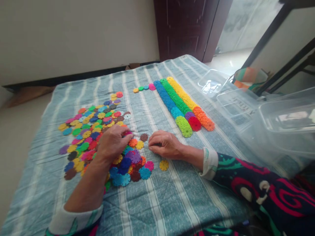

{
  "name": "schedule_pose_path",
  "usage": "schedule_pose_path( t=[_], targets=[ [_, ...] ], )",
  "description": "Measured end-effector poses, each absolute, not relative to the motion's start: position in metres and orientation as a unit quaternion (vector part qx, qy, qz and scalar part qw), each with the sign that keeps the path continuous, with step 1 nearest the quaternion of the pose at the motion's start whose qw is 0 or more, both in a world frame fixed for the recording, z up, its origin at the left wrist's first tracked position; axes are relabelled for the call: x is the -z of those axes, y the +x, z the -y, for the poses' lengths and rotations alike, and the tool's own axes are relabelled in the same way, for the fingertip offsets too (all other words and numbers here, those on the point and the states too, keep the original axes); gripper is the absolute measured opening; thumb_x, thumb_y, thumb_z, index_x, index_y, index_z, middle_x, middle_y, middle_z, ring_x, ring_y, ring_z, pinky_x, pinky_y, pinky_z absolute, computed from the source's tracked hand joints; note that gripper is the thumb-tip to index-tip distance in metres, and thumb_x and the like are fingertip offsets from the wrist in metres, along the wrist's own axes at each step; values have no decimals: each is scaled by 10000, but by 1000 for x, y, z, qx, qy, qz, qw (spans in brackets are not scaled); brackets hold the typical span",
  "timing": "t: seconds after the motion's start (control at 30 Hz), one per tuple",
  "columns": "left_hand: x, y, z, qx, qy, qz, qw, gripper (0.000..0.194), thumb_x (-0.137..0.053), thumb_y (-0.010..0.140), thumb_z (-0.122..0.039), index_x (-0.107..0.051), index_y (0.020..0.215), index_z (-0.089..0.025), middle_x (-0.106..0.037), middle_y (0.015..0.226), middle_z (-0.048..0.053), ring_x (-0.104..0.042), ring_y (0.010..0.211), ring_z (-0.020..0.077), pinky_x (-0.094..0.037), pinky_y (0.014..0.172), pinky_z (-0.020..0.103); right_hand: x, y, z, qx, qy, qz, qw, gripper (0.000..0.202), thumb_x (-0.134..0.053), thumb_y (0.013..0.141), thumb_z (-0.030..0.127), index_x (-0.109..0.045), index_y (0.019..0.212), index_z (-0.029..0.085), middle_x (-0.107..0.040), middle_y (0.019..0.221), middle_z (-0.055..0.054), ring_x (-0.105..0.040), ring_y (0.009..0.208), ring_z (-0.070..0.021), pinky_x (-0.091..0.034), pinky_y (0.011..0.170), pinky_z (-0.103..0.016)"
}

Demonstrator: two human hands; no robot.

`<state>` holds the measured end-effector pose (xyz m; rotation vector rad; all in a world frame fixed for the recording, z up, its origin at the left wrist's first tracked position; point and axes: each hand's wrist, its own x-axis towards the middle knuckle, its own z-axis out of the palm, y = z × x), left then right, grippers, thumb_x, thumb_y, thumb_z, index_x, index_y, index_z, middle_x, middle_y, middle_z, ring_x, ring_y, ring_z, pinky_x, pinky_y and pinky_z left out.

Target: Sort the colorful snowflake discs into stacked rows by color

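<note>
Many-coloured notched plastic discs lie in a loose pile point(86, 134) on the left part of the cloth. My left hand point(112, 141) is over the pile's right side, thumb and index finger closed on a pink disc point(127, 133). To the right of the pile, my right hand point(166, 144) rests low over the cloth with its fingers curled together; whatever they may hold is hidden. A brown disc point(144, 137) lies just left of its fingertips, and a single yellow disc point(164, 165) is below it. Orange point(133, 142) and yellow discs sit between both hands.
Overlapping discs form long colour-sorted rows: blue point(164, 95), green point(174, 96) and yellow point(180, 91), ending in other colours. A short line with a pink disc point(152, 87) adjoins them. Clear plastic boxes point(283, 121) stand at the right on the striped cloth point(157, 203).
</note>
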<state>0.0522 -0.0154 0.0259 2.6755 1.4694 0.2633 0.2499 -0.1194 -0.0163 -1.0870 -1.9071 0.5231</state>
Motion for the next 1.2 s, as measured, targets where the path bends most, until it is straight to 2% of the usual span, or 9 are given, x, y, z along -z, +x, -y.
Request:
schedule_pose_path(
  t=[0.3,0.47,0.8,1.07,1.2],
  targets=[
    [-25,55,13,-97,866,-490,28,335,-497,728,-470,-695,757,-201,-597,749,57,-575,740,226,-425,657,317,19,253,118,-196,-442,773,411,120,-613,841,102,-688,765,159,-676,850,-36,-620,866,-152,-464,807,-276],
    [-22,55,14,-133,856,-497,40,344,-507,714,-481,-690,776,-196,-585,748,45,-566,687,208,-418,648,314,20,254,118,-190,-439,776,411,111,-608,849,105,-688,781,142,-665,848,-41,-614,862,-152,-461,801,-272],
    [-21,56,17,-147,849,-506,38,314,-557,730,-468,-684,818,-194,-605,788,30,-554,686,171,-428,674,279,14,256,119,-202,-446,783,384,123,-598,862,105,-673,784,163,-662,872,-22,-610,895,-140,-450,862,-280],
    [-20,56,18,-174,861,-478,24,295,-526,750,-468,-655,767,-204,-593,738,31,-554,738,201,-422,700,293,17,256,119,-198,-433,782,402,124,-584,871,110,-674,792,141,-655,856,-39,-607,886,-148,-451,856,-280],
    [-22,56,18,-171,856,-486,31,303,-527,748,-477,-653,752,-202,-580,703,19,-538,676,180,-407,655,285,16,256,119,-203,-440,783,390,127,-584,874,111,-670,792,155,-653,872,-29,-605,900,-143,-450,869,-280]
  ],
)
